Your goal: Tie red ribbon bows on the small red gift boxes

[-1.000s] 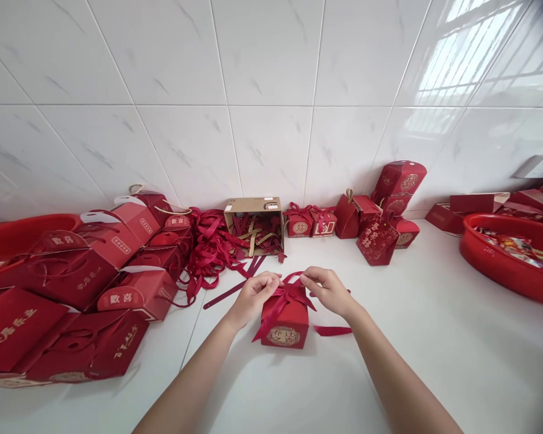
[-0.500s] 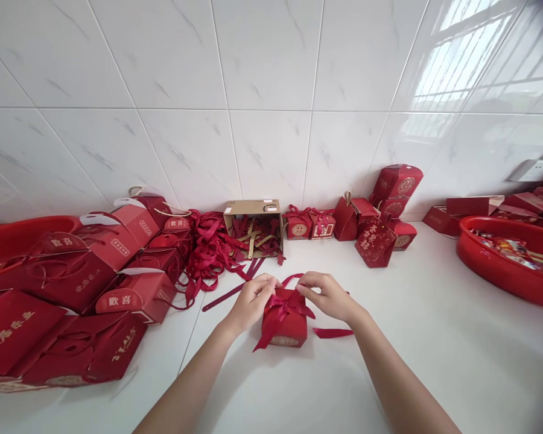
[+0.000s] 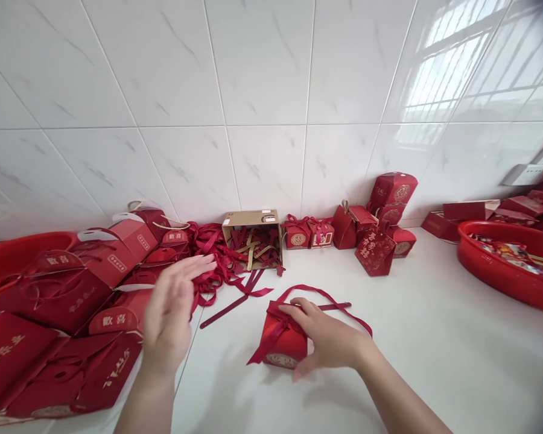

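On the white tabletop in front of me stands a small red gift box [image 3: 280, 352] with a gold emblem low on its front. A dark red ribbon [image 3: 271, 340] is tied over its top; one tail hangs down at the front left. My right hand [image 3: 323, 334] grips the box from the right, fingers over the top and thumb low on the side, partly covering the bow. Away to the left, my left hand [image 3: 169, 313] is raised with its fingers stretched out, holding nothing, in front of a heap of loose red ribbons [image 3: 212, 247].
A cardboard box [image 3: 251, 218] of maroon and gold strips stands against the tiled wall. Several red gift boxes [image 3: 375, 250] are behind at right, with many more [image 3: 113, 259] at left. A red basin [image 3: 502, 271] of wrapped sweets is far right; maroon strips [image 3: 228, 310] lie on the table.
My left hand has let go of the bow and moved left, opening. My right hand has gone from pinching the ribbon to gripping the box.
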Action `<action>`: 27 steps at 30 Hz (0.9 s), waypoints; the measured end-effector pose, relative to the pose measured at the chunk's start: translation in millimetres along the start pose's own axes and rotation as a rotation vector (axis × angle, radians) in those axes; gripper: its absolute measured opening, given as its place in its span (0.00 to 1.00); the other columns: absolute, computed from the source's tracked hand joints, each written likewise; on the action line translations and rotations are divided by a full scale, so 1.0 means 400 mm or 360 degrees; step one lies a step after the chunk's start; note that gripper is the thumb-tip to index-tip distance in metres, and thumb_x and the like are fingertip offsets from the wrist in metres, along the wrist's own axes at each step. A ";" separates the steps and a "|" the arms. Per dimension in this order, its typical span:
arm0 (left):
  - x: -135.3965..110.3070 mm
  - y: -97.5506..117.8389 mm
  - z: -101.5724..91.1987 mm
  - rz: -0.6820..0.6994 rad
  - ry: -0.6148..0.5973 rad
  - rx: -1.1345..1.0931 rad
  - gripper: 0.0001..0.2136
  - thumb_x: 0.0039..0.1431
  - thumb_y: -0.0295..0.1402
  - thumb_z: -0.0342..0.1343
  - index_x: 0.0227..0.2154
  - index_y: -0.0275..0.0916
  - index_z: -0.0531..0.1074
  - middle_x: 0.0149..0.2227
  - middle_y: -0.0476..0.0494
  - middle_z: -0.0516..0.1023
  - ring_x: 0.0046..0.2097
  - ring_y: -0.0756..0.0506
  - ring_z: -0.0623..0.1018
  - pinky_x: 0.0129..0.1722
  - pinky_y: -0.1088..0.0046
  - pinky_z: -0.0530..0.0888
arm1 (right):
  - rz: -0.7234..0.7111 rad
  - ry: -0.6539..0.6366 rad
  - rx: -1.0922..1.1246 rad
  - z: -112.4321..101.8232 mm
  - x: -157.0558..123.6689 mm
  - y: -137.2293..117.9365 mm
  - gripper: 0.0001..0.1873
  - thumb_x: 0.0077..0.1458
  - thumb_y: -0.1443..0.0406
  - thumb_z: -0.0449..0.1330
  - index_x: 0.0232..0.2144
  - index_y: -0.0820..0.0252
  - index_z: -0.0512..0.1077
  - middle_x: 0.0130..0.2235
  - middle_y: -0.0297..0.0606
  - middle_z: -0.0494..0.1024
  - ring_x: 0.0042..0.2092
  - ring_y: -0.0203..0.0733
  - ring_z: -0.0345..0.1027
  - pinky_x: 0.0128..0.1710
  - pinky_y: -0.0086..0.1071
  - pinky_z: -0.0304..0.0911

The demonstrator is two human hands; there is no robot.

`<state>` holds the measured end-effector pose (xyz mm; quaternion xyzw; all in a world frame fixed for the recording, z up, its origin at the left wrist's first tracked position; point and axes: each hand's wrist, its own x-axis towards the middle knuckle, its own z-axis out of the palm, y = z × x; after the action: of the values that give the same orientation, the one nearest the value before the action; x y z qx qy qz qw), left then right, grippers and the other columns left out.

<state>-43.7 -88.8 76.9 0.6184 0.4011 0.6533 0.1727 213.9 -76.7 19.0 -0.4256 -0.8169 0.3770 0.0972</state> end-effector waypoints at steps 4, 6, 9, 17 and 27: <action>0.018 -0.008 -0.023 -0.0003 0.0195 -0.0012 0.12 0.64 0.39 0.50 0.44 0.40 0.72 0.45 0.42 0.77 0.51 0.40 0.76 0.57 0.57 0.67 | 0.0129 0.0058 -0.0109 0.015 0.011 -0.021 0.49 0.42 0.49 0.65 0.63 0.44 0.50 0.57 0.43 0.60 0.56 0.56 0.59 0.43 0.41 0.66; 0.022 -0.015 -0.025 -0.0024 0.0196 0.0025 0.12 0.63 0.39 0.51 0.44 0.41 0.72 0.45 0.42 0.78 0.51 0.41 0.76 0.57 0.58 0.67 | 0.0171 0.0070 -0.0110 0.013 0.015 -0.018 0.49 0.43 0.49 0.64 0.64 0.44 0.49 0.56 0.43 0.61 0.56 0.55 0.59 0.43 0.41 0.65; 0.024 -0.018 -0.031 -0.0059 0.0139 0.0097 0.11 0.62 0.40 0.52 0.43 0.42 0.72 0.43 0.44 0.78 0.49 0.42 0.76 0.56 0.62 0.69 | 0.0220 -0.0040 -0.0136 0.005 0.017 -0.004 0.57 0.39 0.52 0.67 0.66 0.43 0.43 0.59 0.43 0.57 0.58 0.57 0.56 0.43 0.40 0.65; 0.017 0.009 -0.025 -0.0222 0.0086 0.0320 0.11 0.59 0.44 0.53 0.37 0.43 0.74 0.39 0.46 0.79 0.46 0.44 0.77 0.50 0.69 0.72 | 0.0237 -0.0066 -0.0127 0.001 0.013 0.004 0.57 0.38 0.56 0.68 0.66 0.40 0.41 0.58 0.41 0.60 0.51 0.53 0.65 0.35 0.34 0.64; 0.015 0.059 -0.043 -0.0356 0.0181 0.0422 0.11 0.56 0.45 0.53 0.34 0.45 0.74 0.36 0.47 0.80 0.44 0.43 0.77 0.49 0.68 0.71 | -0.0050 0.1526 0.0358 -0.185 0.057 0.098 0.41 0.46 0.51 0.65 0.60 0.50 0.56 0.57 0.43 0.64 0.57 0.51 0.60 0.54 0.43 0.60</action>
<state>-54.5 -104.3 99.9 0.5493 0.5591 0.6054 0.1384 259.6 -5.8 39.7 -0.5256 -0.6407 0.2231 0.5133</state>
